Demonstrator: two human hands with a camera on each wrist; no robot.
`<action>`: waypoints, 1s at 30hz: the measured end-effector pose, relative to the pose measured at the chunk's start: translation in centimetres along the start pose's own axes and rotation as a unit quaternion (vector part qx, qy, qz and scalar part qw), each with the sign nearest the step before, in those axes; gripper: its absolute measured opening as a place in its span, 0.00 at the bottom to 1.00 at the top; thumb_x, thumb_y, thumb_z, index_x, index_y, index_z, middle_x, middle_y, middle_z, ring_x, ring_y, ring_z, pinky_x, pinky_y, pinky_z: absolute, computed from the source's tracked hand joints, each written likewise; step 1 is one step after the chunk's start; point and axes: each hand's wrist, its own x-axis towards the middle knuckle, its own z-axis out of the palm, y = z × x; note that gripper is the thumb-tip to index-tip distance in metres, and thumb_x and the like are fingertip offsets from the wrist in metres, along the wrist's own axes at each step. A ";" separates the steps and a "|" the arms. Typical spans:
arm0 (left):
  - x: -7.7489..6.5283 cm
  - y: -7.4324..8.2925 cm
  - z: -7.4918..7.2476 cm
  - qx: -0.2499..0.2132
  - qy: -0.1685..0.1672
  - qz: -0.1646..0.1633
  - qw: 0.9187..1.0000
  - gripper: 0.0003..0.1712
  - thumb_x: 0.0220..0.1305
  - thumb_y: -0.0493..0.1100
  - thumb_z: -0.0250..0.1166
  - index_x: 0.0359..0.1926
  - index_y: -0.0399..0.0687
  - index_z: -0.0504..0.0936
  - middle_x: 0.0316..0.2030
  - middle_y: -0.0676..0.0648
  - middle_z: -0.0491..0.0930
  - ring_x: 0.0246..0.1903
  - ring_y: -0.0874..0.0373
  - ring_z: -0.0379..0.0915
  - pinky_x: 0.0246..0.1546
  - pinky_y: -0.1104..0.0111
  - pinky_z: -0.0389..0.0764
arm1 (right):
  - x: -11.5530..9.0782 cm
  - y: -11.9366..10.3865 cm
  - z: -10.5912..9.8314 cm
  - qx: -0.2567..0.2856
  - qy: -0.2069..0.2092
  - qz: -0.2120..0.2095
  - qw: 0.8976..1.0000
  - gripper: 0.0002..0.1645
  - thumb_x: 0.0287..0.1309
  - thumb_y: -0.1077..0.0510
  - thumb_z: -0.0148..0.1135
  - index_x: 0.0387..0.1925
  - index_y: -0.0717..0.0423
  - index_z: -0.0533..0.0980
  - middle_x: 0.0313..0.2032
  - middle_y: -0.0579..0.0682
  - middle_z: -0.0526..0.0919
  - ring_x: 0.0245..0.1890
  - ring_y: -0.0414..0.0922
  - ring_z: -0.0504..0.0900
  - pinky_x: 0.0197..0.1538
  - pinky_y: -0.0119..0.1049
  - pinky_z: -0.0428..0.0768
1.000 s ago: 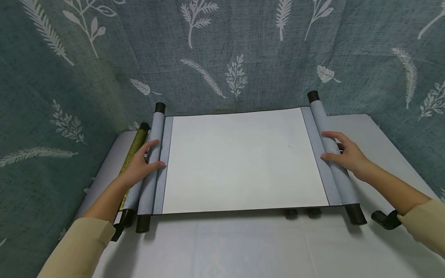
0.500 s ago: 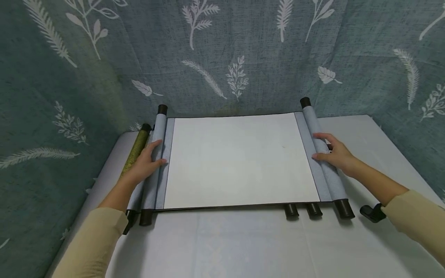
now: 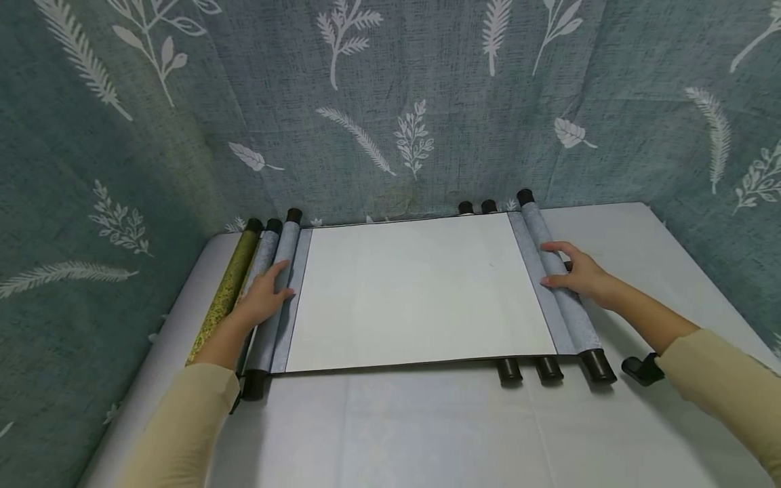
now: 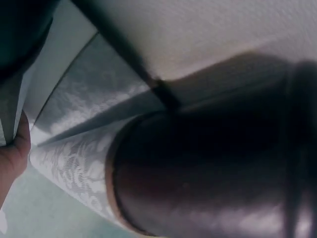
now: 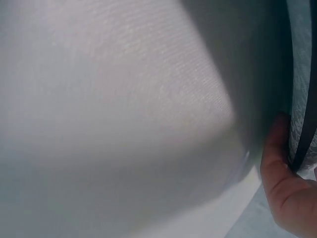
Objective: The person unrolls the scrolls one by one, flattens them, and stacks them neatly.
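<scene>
A hanging scroll (image 3: 415, 291) lies stretched between both hands, its white sheet framed by grey-blue bands, with black-capped rollers at the two ends. My left hand (image 3: 265, 295) holds the left roller (image 3: 266, 335), thumb on the near side and fingers over the top. The right roller (image 3: 570, 315) is gripped by my right hand (image 3: 576, 274) from its outer side. In the left wrist view, a dark end cap (image 4: 208, 178) fills the foreground, before a pale patterned roll (image 4: 77, 171). Fingers (image 5: 277, 163) curl at the roller (image 5: 303, 89) in the right wrist view.
Left of the scroll lie a rolled yellow-green scroll (image 3: 226, 291) and another grey-blue roll (image 3: 266, 247). Black roller ends (image 3: 509, 371) poke out beneath the sheet, front and back. A white cloth covers the table (image 3: 396, 434); a leaf-patterned curtain (image 3: 390, 115) stands behind.
Both hands have brought the scroll lower and nearer in the head view. The right roller has shifted left, the left one slightly right, and black roller ends now show behind the sheet.
</scene>
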 end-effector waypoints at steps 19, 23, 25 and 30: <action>-0.2 -0.4 -0.1 0.072 -0.078 -0.050 0.993 0.39 0.71 0.39 0.51 0.74 0.40 0.40 0.64 0.17 0.34 0.64 0.20 0.33 0.57 0.34 0.53 | 0.6 -0.2 1.3 -0.023 -0.010 -0.010 1.000 0.45 0.61 0.59 0.61 0.71 0.64 0.47 0.66 0.76 0.48 0.60 0.70 0.60 0.55 0.60 0.66; -0.1 -0.4 -0.2 0.083 -0.070 -0.037 0.993 0.39 0.71 0.37 0.52 0.73 0.37 0.41 0.65 0.18 0.36 0.64 0.21 0.34 0.58 0.35 0.54 | 0.3 -0.2 1.4 -0.043 -0.002 -0.005 0.999 0.43 0.61 0.58 0.61 0.70 0.65 0.50 0.62 0.79 0.54 0.61 0.72 0.58 0.56 0.63 0.65; 0.0 -0.4 -0.3 0.087 -0.061 -0.030 0.994 0.39 0.70 0.37 0.53 0.73 0.36 0.41 0.65 0.18 0.38 0.64 0.22 0.37 0.57 0.36 0.56 | 0.2 -0.3 1.5 -0.049 0.000 -0.001 0.999 0.43 0.60 0.57 0.61 0.70 0.65 0.51 0.60 0.80 0.57 0.59 0.71 0.60 0.55 0.62 0.66; 0.1 -0.1 -0.4 0.086 -0.044 -0.028 0.995 0.40 0.69 0.36 0.54 0.73 0.35 0.42 0.66 0.20 0.41 0.64 0.24 0.39 0.58 0.37 0.57 | -0.1 -0.3 1.3 -0.044 -0.001 0.006 0.999 0.45 0.60 0.55 0.62 0.70 0.66 0.50 0.57 0.78 0.61 0.52 0.66 0.68 0.45 0.47 0.74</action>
